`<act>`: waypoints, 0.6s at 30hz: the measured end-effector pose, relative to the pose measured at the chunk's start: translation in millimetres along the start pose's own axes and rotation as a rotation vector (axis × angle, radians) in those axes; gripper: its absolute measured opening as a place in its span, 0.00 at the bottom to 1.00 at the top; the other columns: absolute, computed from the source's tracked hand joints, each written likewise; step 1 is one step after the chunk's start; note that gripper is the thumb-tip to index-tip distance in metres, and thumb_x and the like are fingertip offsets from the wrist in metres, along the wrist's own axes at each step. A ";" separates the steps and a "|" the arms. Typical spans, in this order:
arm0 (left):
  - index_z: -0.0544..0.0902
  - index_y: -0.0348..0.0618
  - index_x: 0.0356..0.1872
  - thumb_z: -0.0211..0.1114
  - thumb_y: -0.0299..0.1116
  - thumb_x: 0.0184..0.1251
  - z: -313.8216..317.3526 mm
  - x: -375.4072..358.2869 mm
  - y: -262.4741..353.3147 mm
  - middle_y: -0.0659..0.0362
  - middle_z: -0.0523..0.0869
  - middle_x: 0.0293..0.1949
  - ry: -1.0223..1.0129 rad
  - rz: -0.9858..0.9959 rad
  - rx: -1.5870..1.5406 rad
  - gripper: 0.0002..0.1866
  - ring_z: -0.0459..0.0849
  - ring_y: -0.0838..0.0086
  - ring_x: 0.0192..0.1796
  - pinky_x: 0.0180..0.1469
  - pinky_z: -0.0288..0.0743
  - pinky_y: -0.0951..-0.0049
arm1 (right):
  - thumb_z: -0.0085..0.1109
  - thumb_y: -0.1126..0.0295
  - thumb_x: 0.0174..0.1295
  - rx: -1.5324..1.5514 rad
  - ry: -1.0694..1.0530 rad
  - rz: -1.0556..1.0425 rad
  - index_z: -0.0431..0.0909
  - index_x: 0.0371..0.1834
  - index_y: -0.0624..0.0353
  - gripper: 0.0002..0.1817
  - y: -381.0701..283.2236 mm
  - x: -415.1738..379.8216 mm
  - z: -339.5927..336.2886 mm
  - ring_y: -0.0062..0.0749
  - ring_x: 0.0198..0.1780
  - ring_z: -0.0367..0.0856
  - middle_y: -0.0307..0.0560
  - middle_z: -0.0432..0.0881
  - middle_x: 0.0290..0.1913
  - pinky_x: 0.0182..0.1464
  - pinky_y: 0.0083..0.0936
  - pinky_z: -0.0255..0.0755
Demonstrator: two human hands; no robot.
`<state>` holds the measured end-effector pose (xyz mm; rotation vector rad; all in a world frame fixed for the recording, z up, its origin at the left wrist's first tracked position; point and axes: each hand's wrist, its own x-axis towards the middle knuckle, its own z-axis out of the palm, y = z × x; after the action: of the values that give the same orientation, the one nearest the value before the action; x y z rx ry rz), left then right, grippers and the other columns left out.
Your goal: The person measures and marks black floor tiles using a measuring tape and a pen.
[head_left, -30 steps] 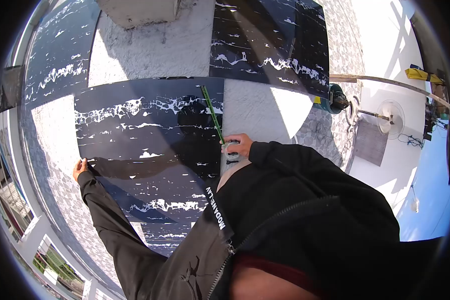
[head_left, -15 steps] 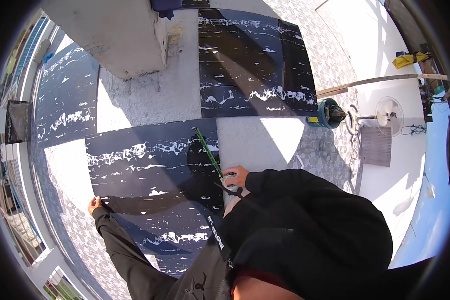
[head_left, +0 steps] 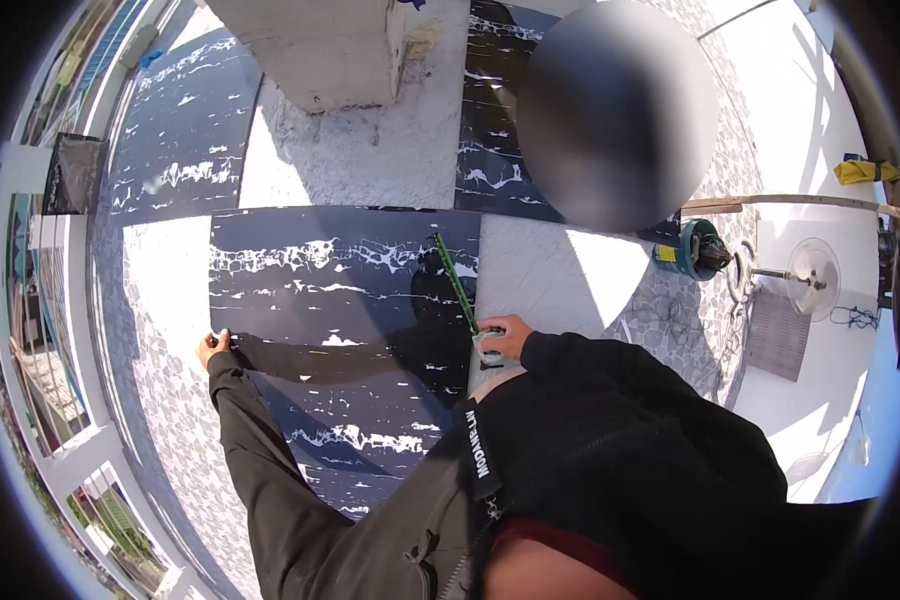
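Observation:
A dark slab with white veins (head_left: 310,310) lies flat below me. My left hand (head_left: 213,350) pinches its left edge, with the fingers on top. My right hand (head_left: 506,338) is closed on a tape measure (head_left: 491,350) beside the slab's right edge. The green tape blade (head_left: 454,278) runs out from the case over the slab, up and to the left, near its far edge.
More dark veined slabs lie at the far left (head_left: 185,130) and far right (head_left: 490,120), the latter partly behind a blurred disc. A pale pillar (head_left: 320,50) stands ahead. A teal bucket (head_left: 698,250), wooden pole (head_left: 790,200) and fan (head_left: 812,278) are to the right.
The whole view has shifted, and the slab now looks squarer to me. A blurred round patch covers part of the far right slab. Both hands keep their holds.

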<state>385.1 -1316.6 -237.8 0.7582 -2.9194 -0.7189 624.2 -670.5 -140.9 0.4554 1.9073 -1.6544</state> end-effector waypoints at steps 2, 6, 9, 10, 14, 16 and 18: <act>0.80 0.43 0.47 0.74 0.46 0.47 -11.3 -37.8 42.1 0.50 0.77 0.44 0.140 0.048 0.132 0.27 0.77 0.58 0.47 0.54 0.69 0.59 | 0.65 0.61 0.47 -0.139 0.043 -0.109 0.80 0.48 0.63 0.25 -22.1 5.7 -6.5 0.29 0.39 0.82 0.50 0.84 0.36 0.43 0.26 0.73; 0.79 0.43 0.48 0.72 0.42 0.49 -15.3 -56.5 74.5 0.53 0.75 0.45 0.241 -0.030 0.100 0.25 0.73 0.60 0.52 0.60 0.61 0.61 | 0.63 0.59 0.44 -0.568 0.036 -0.206 0.82 0.42 0.63 0.23 -138.6 72.5 -8.4 0.45 0.42 0.83 0.59 0.83 0.38 0.46 0.30 0.74; 0.79 0.43 0.49 0.71 0.41 0.49 -25.3 -60.8 80.8 0.52 0.74 0.46 0.192 -0.046 0.055 0.24 0.71 0.56 0.52 0.58 0.64 0.60 | 0.62 0.58 0.43 -0.837 0.072 -0.452 0.82 0.41 0.62 0.24 -189.5 172.9 13.0 0.51 0.45 0.81 0.61 0.82 0.41 0.49 0.34 0.74; 0.79 0.43 0.49 0.71 0.41 0.49 -25.2 -61.6 82.8 0.52 0.74 0.46 0.205 -0.064 0.039 0.24 0.71 0.56 0.52 0.58 0.64 0.60 | 0.62 0.58 0.42 -0.911 0.034 -0.442 0.82 0.41 0.62 0.24 -209.3 204.6 25.1 0.51 0.46 0.81 0.61 0.82 0.42 0.50 0.35 0.73; 0.78 0.44 0.49 0.70 0.40 0.51 -21.7 -68.8 87.1 0.53 0.74 0.47 0.291 -0.059 0.025 0.23 0.70 0.56 0.53 0.59 0.63 0.60 | 0.61 0.61 0.43 -1.146 0.042 -0.468 0.82 0.42 0.61 0.22 -277.4 289.4 86.9 0.51 0.48 0.80 0.61 0.82 0.42 0.51 0.36 0.73; 0.77 0.45 0.50 0.69 0.40 0.53 -17.3 -72.4 88.7 0.53 0.73 0.47 0.359 -0.046 0.027 0.23 0.69 0.57 0.53 0.59 0.63 0.59 | 0.60 0.63 0.45 -1.146 0.058 -0.414 0.82 0.41 0.60 0.20 -303.2 312.2 112.3 0.50 0.46 0.81 0.60 0.82 0.41 0.50 0.36 0.74; 0.77 0.45 0.51 0.68 0.40 0.53 -13.2 -74.4 86.7 0.53 0.73 0.47 0.382 -0.028 0.020 0.23 0.69 0.57 0.53 0.59 0.63 0.59 | 0.59 0.66 0.46 -1.119 0.058 -0.381 0.82 0.41 0.61 0.18 -320.6 324.5 130.8 0.50 0.44 0.82 0.59 0.83 0.38 0.48 0.36 0.75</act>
<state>413.5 -1220.2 -181.8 0.8343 -2.5787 -0.4830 205.9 -890.6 -98.7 -0.3356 2.6795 -0.5148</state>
